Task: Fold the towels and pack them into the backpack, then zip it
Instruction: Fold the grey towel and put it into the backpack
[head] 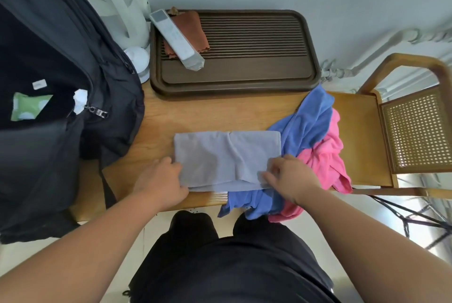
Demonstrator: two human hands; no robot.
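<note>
Your left hand [162, 180] has its fingers curled onto the near-left edge of the grey towel [227, 156], gripping it. Your right hand [291, 178] pinches the towel's near-right corner between thumb and fingertips, the other fingers bent in.

The grey towel lies flat on the tabletop [208, 112], folded to a rectangle with a crease down its middle and a lower layer showing along its near edge.

Right of the grey towel and touching it is the blue towel [308, 126], unfolded, running under its right corner and hanging off the near tabletop edge. The pink towel [325, 160] is bunched just beyond the blue one, also draped over the edge.

Left of the grey towel is the black backpack [61, 58], main compartment open, zipper pull [97, 112] hanging at the opening. Inside it there is a green packet [27, 107] and a small white label [39, 84]; the print is too small to read.

Behind the grey towel sits a dark slatted tray [244, 75] carrying a white remote [176, 38], whose button markings are illegible, on a brown cloth [193, 26].

Far right of the grey towel is a wooden chair [415, 131] with a cane seat.
</note>
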